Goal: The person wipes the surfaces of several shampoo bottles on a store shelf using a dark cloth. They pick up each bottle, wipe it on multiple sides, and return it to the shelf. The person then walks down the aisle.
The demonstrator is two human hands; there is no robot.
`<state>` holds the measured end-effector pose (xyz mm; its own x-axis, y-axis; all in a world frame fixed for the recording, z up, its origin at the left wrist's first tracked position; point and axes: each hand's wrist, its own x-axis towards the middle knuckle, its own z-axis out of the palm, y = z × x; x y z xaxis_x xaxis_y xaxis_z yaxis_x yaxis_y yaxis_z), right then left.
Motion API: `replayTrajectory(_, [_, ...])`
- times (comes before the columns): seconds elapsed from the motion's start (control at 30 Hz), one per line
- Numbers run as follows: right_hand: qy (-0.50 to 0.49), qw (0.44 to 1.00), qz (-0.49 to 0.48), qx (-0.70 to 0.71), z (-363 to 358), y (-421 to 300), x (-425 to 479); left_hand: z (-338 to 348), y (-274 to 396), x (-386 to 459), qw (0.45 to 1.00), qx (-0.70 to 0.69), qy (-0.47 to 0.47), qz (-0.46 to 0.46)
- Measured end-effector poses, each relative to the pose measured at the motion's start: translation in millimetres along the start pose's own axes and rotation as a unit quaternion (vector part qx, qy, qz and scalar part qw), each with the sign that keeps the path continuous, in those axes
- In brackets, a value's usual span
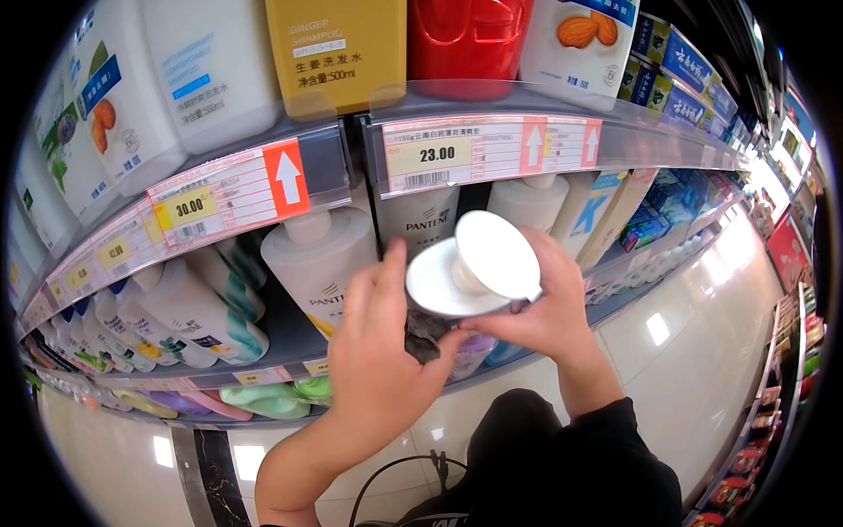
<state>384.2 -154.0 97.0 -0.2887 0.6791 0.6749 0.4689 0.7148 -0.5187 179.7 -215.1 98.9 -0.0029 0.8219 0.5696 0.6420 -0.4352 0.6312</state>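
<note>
A white pump-top bottle (431,280) is held up in front of the shelf, seen from above and a little blurred. Its broad white pump head (498,253) points towards me. My right hand (556,300) grips the bottle from the right. At its left side, my left hand (375,352) has a crumpled dark grey cloth (421,336) between thumb and fingers. Whether the cloth touches the bottle I cannot tell. Just behind my hands stand white Pantene bottles (319,263) on the middle shelf.
Shampoo bottles, including a gold one (337,49) and a red one (469,43), line the upper shelf. Its clear front rail (658,151) and price tags (227,191) overhang the middle shelf. Stacked boxes (688,85) stand farther right. A black cable (379,471) loops near my legs.
</note>
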Motion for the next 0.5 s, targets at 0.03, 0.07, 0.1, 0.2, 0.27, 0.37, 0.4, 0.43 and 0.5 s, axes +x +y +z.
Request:
replayTrajectory(0.03, [-0.006,0.999,0.014,0.047,3.5,9.5,-7.7,-0.3,-3.4,-0.9,1.0,-0.002,-0.022,0.009])
replayTrajectory(0.07, [-0.012,0.995,0.028,0.093,8.0,19.8,-16.6,0.9,-10.2,-1.8,0.999,-0.004,-0.043,0.018])
replayTrajectory(0.1, [-0.018,0.989,0.042,0.141,11.3,25.0,-23.5,4.0,-17.8,-2.5,0.998,-0.004,-0.065,0.025])
replayTrajectory(0.2, [-0.037,0.966,0.067,0.246,30.2,38.0,-37.0,23.0,-49.5,-8.4,0.995,0.043,-0.027,0.082])
replayTrajectory(0.27, [-0.031,0.964,0.079,0.252,30.5,45.7,-44.4,30.6,-51.3,-10.5,0.996,0.032,-0.045,0.067])
replayTrajectory(0.37, [-0.049,0.973,0.098,0.203,41.6,22.0,-52.4,12.8,-64.3,-27.6,0.983,0.083,0.006,0.162])
replayTrajectory(0.4, [0.004,0.943,0.146,0.3,41.6,18.6,-62.3,7.2,-60.0,-35.7,0.981,0.11,-0.011,0.161])
replayTrajectory(0.43, [0.046,0.897,0.202,0.391,37.4,23.4,-77.4,5.7,-52.9,-44.1,0.978,0.137,-0.027,0.152])
replayTrajectory(0.5, [0.114,0.961,0.147,0.204,16.5,43.9,-101.6,0.2,-35.8,-52.0,0.972,0.079,0.002,0.22])
